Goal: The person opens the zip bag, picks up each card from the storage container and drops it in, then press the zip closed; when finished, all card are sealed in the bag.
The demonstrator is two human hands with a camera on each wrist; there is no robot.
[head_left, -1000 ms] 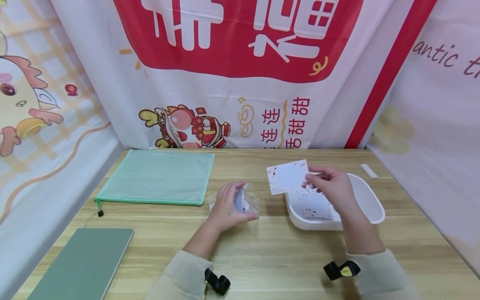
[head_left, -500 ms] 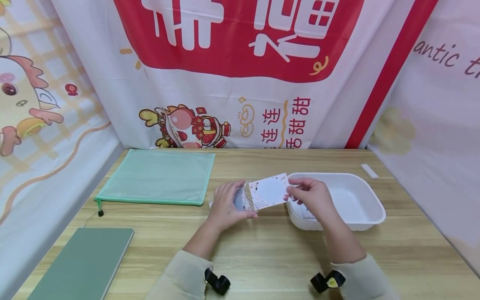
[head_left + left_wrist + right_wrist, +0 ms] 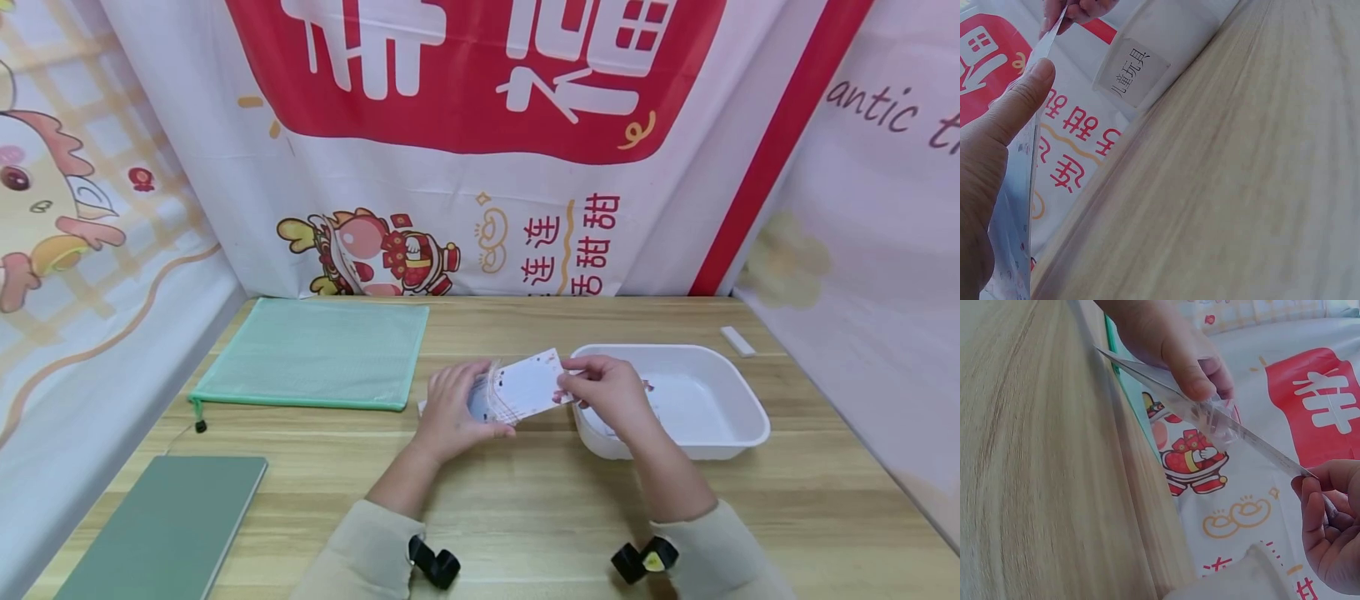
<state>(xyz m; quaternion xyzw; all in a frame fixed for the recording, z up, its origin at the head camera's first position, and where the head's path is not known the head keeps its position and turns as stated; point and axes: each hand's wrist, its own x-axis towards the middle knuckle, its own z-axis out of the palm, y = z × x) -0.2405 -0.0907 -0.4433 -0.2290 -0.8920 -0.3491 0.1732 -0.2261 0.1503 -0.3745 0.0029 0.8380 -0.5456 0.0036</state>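
Note:
In the head view my left hand (image 3: 450, 417) grips a clear plastic bag (image 3: 478, 402) with printed cards in it, its mouth facing right. Between finger and thumb, my right hand (image 3: 609, 393) pinches the right end of a white card (image 3: 527, 385) with a small printed border. The card's left end lies inside the mouth of the bag. From the right wrist, the clear film (image 3: 1213, 422) shows around the card's far part, close to the left thumb. The left wrist view has the left thumb (image 3: 1025, 100) along the near face of the bag.
A white plastic tub (image 3: 723, 408) with a paper label (image 3: 1137, 72) stands beside the right hand, partly hidden by that arm. At the back left lies a green mesh zip pouch (image 3: 315, 354), with a green notebook (image 3: 161, 525) nearer. A small white block (image 3: 738, 342) lies far right.
The right hand has moved left from over the tub, bringing the card to the bag and sliding its left end into the mouth. The left hand has stayed in place with the bag.

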